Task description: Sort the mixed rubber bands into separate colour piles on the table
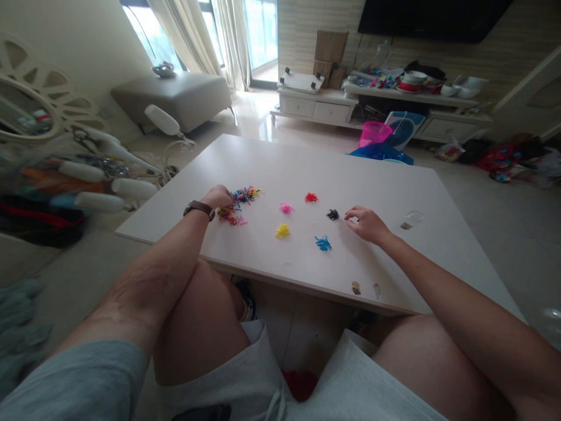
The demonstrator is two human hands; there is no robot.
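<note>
My left hand (217, 197), with a brown-strapped watch on its wrist, reaches down into a mixed pile of small coloured bands (245, 195) that look like rubber bands. Its fingers are bent, their tips hidden in the pile. My right hand (367, 223) is just right of a small black heap of bands (333, 214). Thumb and forefinger curl together there; anything between them is too small to make out. Separate heaps lie between the hands: pink bands (286, 207), red bands (311, 197), yellow bands (283, 231) and blue bands (323, 243).
On the white table (263, 161), a clear plastic container (412, 220) lies right of my right hand. A small yellow cartoon figure (356, 287) and a small shiny piece (377, 290) lie near the front edge. A white lamp (127, 190) stands close by the left edge.
</note>
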